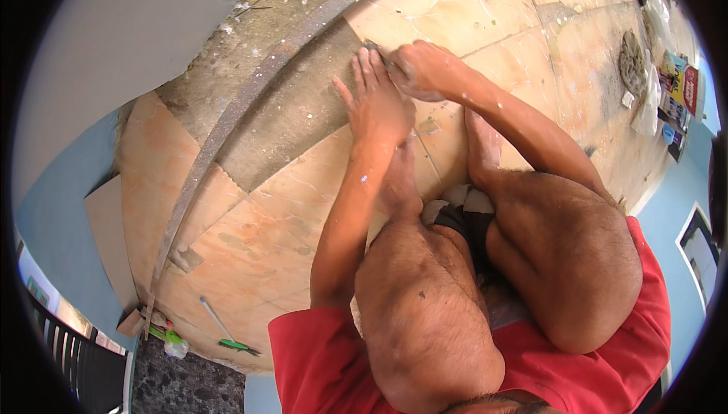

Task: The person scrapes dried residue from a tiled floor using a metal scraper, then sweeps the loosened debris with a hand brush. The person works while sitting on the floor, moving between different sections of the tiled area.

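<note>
My left hand (378, 92) lies palm down with its fingers apart, reaching over the edge between a bare cement strip (284, 112) and the marbled floor tiles (307, 186). Right beside its fingertips, my right hand (415, 70) is curled around a small tool (370, 44). Only a dark end of that tool shows; its kind cannot be told. Along the strip's far side runs a long, paint-spattered metal bar (224, 121), which looks bent in this view. Both bare feet stand on tile close behind my hands.
Rough concrete (250, 44) lies beyond the bar, next to a pale wall or pillar (125, 21). A tile (108, 237) leans against the blue wall at left. A green-headed broom (236, 346) lies lower left. Printed containers (679, 84) and a rag (631, 61) are at right.
</note>
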Motion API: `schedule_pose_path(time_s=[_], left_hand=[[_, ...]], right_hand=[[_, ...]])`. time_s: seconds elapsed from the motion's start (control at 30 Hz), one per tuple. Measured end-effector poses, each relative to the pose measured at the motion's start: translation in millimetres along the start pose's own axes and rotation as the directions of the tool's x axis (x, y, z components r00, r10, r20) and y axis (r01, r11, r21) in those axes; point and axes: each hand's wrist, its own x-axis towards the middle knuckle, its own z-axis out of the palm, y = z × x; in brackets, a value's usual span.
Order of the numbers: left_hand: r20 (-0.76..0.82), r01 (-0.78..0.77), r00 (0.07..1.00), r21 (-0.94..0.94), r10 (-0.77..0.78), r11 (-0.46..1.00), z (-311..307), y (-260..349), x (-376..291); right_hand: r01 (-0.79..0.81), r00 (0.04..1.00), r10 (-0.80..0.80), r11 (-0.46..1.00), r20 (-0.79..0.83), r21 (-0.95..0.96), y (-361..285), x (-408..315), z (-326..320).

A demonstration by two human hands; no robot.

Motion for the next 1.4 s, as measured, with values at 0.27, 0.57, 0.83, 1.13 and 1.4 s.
schedule_pose_path(time_s=[0.27,0.57,0.83,1.13,1.4], left_hand=[[0.027,0.037,0.999,-0.046,-0.035,0.998,-3.1,-5.4,11.2],[0.16,-0.059,0.985,-0.004,0.059,0.998,11.1,18.8,-4.3],[0.009,-0.213,0.977,0.079,0.213,0.974,26.2,13.8,45.2],[0.006,-0.239,0.971,0.013,0.239,0.971,11.6,19.8,72.3],[0.046,-0.218,0.976,0.071,0.215,0.973,19.4,28.3,63.0]], right_hand=[[0.007,0.997,-0.006,1.0,-0.078,0.008,6.1,10.7,11.4],[-0.223,0.971,0.224,0.975,0.079,-0.025,19.6,-27.0,11.0],[-0.22,0.955,0.201,0.973,-0.218,-0.07,38.9,-16.2,10.7],[-0.249,0.95,0.236,0.968,-0.203,-0.041,38.3,-0.7,-15.5],[-0.236,0.954,0.222,0.97,-0.201,-0.049,44.5,-11.1,-1.0]])
